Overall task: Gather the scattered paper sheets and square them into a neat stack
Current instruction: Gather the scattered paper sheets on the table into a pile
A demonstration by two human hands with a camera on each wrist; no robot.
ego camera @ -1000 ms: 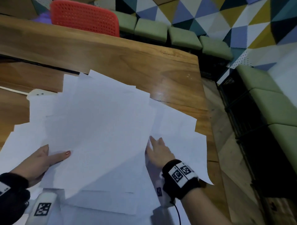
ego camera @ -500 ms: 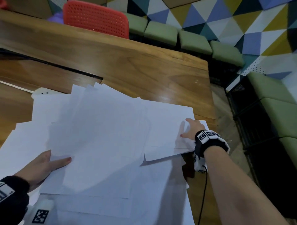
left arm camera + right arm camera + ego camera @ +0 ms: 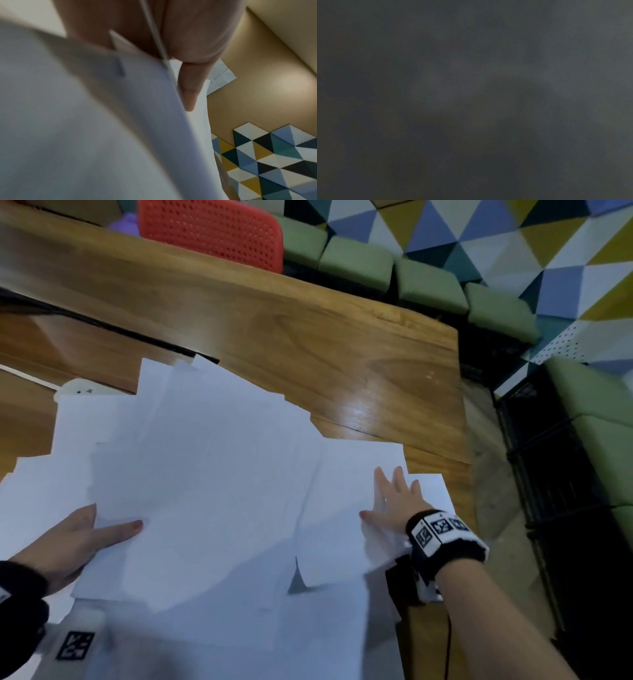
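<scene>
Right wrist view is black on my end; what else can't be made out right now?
- Right wrist view: dark throughout, shows nothing.
- Left hand, head view: fingers hidden under paper sheets; only the thumb shows.
- Left wrist view: blurred paper fills most of it.
- Sheet count: overlaps hide it.
- Near sheets: cut off by the bottom edge.

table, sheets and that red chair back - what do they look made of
Table: looks like wood or wood veneer with a glossy finish; brown grain streaks and a bright light glare show. Sheets: thin white matte paper, lying flat, overlapped, with crisp corners. Red chair back: probably moulded plastic, a uniform red with a regular grid of small holes.
</scene>
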